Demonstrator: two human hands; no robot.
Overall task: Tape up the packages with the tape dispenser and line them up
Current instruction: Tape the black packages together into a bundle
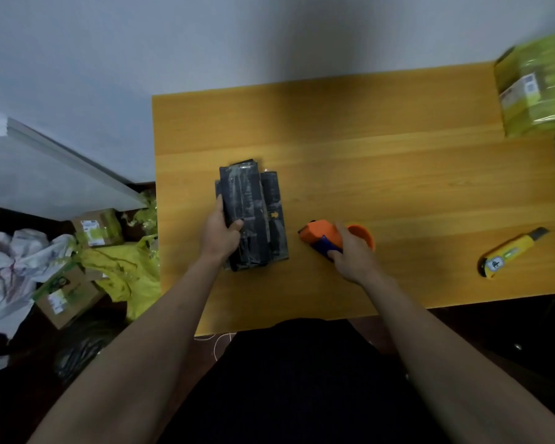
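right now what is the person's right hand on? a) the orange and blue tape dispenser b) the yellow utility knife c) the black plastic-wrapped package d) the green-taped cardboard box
a: the right hand is closed over the orange and blue tape dispenser on the wooden table, while the yellow utility knife lies untouched to the right and the left hand holds the black plastic-wrapped package.

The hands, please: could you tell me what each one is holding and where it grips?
The left hand grips the black package at its near-left edge. The right hand grasps the orange tape dispenser around its handle end.
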